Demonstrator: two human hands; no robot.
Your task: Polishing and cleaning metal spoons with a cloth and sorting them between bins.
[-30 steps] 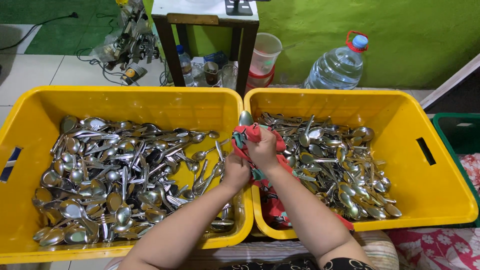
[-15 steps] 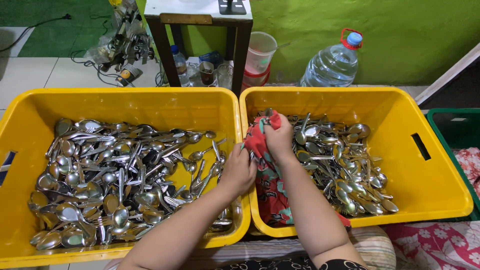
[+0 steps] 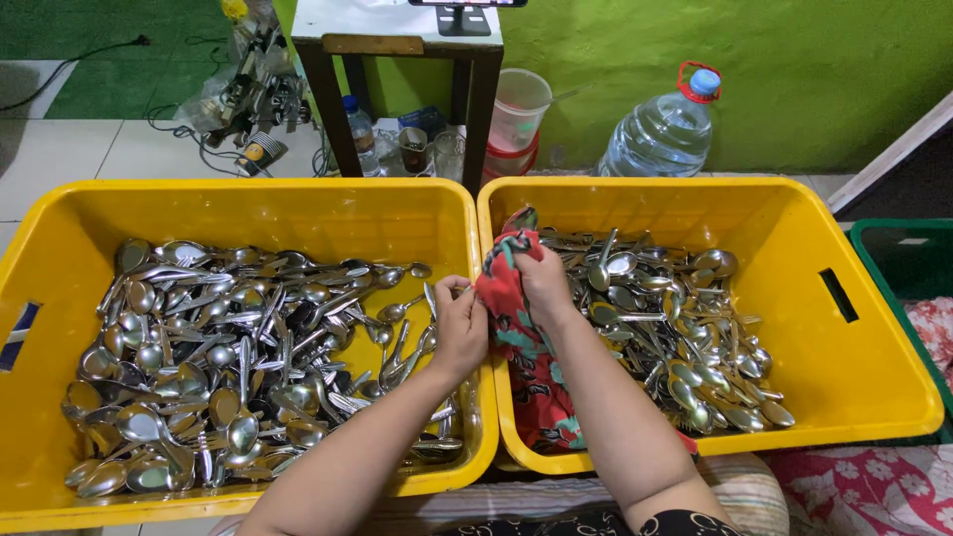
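Two yellow crates (image 3: 298, 203) of spoons (image 3: 228, 347) rest on the tiled floor (image 3: 60, 149).

big water jug (image 3: 663, 129): we see it clear and round, with a blue cap and red handle, by the green wall | small bottle (image 3: 358, 134): clear with a blue cap, under the table | blue label (image 3: 20, 324): on the left yellow bin's edge

Both bare forearms reach up from the near edge and converge toward the middle. The left hand (image 3: 459, 323) sits slightly nearer, back of the hand up, its fingers (image 3: 449, 291) curled and pinched together at the far tip. The right hand (image 3: 544, 283) lies just beside it, a little farther, fingers bent in a closed grip, wrist straight.
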